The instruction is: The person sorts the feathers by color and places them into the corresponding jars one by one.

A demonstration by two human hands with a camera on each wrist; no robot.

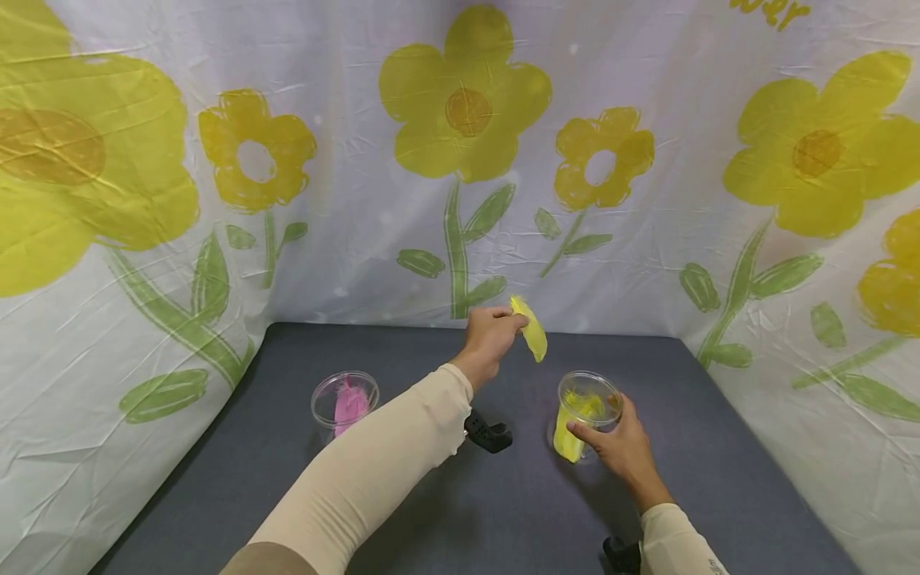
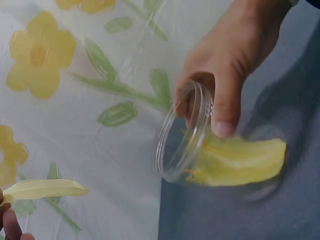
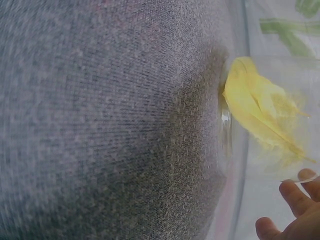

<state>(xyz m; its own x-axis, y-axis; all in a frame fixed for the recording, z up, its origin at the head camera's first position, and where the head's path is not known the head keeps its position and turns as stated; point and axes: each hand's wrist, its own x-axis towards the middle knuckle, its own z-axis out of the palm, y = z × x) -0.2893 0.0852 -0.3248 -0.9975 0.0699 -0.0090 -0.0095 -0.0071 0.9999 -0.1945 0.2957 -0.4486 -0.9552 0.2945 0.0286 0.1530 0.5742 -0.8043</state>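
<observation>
My left hand [image 1: 489,339] pinches a yellow feather [image 1: 530,329] by one end, raised above the far part of the table. In the left wrist view its fingertips and that feather [image 2: 47,188] show at the lower left. My right hand [image 1: 627,449] grips a clear plastic cup [image 1: 561,401] from its right side, thumb on the near wall. Yellow feathers [image 1: 570,438] stand inside this cup, and one yellow feather [image 3: 260,102] shows large through its wall in the right wrist view. The cup's base stands on or just above the table; I cannot tell which.
A second clear cup [image 1: 314,397] with pink feathers [image 1: 350,404] stands on the left of the dark grey table [image 1: 517,511], partly behind my left sleeve. A black strap device [image 1: 490,435] is at my left wrist. White flower-printed cloth [image 1: 345,271] walls the table.
</observation>
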